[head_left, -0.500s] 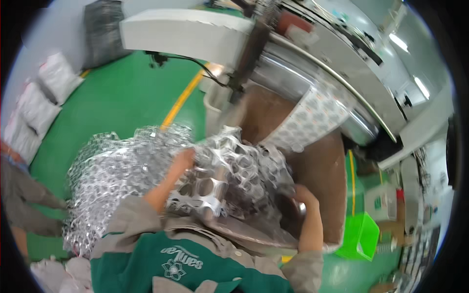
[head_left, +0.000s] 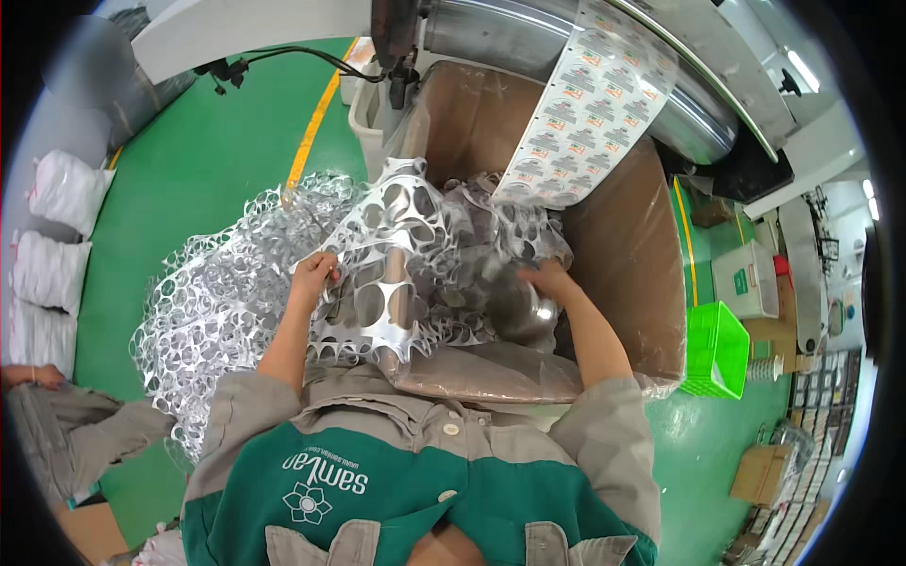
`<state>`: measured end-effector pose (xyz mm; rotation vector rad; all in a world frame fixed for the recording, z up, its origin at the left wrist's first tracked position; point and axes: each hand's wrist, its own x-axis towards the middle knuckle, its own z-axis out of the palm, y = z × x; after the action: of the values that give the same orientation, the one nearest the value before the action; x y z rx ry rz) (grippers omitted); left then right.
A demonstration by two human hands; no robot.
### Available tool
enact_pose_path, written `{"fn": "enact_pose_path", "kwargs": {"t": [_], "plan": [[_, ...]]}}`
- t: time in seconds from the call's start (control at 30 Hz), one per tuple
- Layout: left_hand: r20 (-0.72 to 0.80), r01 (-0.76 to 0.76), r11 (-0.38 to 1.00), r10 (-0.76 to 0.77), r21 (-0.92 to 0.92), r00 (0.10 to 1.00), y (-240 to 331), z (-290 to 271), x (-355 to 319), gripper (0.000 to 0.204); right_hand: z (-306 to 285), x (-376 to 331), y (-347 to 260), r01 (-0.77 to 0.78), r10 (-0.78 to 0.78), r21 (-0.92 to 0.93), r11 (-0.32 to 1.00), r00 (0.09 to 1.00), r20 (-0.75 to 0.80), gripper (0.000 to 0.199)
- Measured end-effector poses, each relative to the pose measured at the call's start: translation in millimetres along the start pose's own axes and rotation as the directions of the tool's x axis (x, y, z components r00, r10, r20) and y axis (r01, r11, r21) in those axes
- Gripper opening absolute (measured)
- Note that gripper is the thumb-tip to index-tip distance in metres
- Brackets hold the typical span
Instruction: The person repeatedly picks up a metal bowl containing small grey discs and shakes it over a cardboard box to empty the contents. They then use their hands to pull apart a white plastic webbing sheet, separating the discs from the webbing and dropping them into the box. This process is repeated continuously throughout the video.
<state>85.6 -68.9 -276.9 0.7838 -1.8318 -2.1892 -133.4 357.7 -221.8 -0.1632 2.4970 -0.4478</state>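
One left hand pinched silver perforated foil, perhaps steadying it; the right hand blurred at a rounded metal object, grip unclear.

Left hand curled tight; right hand blurred; forearms extended forward.
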Motion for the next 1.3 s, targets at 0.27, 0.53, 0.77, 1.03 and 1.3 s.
{"fn": "enact_pose_path", "kwargs": {"t": [0.27, 0.53, 0.77, 1.03, 1.3], "plan": [[-0.155, 0.088, 0.996, -0.085, 0.013, 0.984, -34, -32, 18, 0.020, -106, -66, -23, 0.344, -0.345, 0.039, 0.938, 0.919, 0.190, 0.057], [-0.169, 0.223, 0.973, -0.211, 0.058, 0.963, -49, -27, 18, 0.016, -45, -27, -49, 0.027, -0.085, 0.975, 0.220, 0.996, -0.008, 0.062], [-0.083, 0.186, 0.979, -0.193, -0.087, 0.978, -17, -83, 7, 0.018, -7, -19, -43, 0.294, -0.289, -0.099, 0.951, 0.955, 0.066, 0.064], [-0.197, 0.200, 0.094, -0.035, 0.975, 0.980, 223, -65, -63, 0.038, -40, -53, -46, 0.446, -0.405, -0.287, 0.848, 0.894, 0.191, 0.049], [0.844, -0.937, 0.031, 0.424, 0.349, 0.329, 253, 149, -82, 0.073, -107, -91, -55, 0.221, -0.213, 0.030, 0.975, 0.962, -0.169, 0.041]]}}
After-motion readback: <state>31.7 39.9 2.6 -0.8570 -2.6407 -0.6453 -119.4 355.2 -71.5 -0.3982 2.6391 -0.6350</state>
